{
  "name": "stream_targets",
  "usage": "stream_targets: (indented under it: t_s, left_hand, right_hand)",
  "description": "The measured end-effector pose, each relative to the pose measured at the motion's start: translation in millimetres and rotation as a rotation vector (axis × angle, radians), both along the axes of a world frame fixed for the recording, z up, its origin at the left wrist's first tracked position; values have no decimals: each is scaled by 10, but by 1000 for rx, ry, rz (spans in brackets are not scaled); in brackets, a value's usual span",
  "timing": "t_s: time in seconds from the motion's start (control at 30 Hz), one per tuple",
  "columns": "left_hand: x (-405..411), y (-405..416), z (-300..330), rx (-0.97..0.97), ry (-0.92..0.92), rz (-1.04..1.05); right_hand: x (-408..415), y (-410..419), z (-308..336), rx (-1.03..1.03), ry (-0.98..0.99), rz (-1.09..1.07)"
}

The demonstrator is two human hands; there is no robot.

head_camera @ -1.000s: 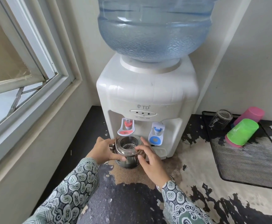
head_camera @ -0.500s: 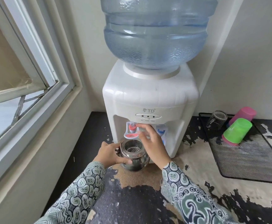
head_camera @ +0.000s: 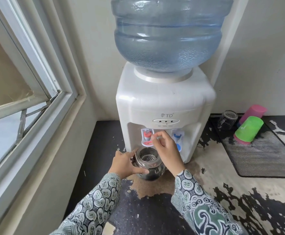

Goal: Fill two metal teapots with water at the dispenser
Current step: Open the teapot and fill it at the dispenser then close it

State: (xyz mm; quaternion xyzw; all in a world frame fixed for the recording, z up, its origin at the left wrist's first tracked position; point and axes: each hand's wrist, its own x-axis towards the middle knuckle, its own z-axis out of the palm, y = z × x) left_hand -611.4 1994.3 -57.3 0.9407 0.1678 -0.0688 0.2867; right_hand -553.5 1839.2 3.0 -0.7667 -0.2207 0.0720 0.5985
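The left hand point(head_camera: 124, 162) has its grip curled round the side of the teapot point(head_camera: 148, 164), which stands lidless on the worn bench point(head_camera: 206, 189) under the red tap point(head_camera: 147, 137). The right hand point(head_camera: 168, 148) reaches over it, fingertips pinching that tap's lever. Behind stands the dispenser point(head_camera: 163, 102); cups point(head_camera: 248, 129) lie on a mat point(head_camera: 263, 155) to the right.

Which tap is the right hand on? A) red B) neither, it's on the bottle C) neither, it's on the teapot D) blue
A: the right hand has its fingers at the red tap, directly above the open teapot that the left hand holds; the blue tap is untouched.
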Motion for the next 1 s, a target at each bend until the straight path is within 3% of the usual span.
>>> stream_targets:
  t_s: [0.37, 0.63, 0.8, 0.9, 1.0]
  left_hand:
    - [25, 60, -48, 82, 21, -59]
    - [42, 47, -50, 136, 14, -66]
    - [40, 41, -53, 149, 0, -74]
    - [34, 39, -61, 160, -11, -85]
    - [29, 37, -96, 176, -15, -93]
  right_hand:
    - [-66, 35, -47, 81, 94, -45]
    - [-117, 32, -244, 41, 24, -32]
    - [-58, 20, -493, -231, -123, -47]
    - [36, 79, -542, -511, -337, -78]
    - [98, 81, -547, -623, -502, -119]
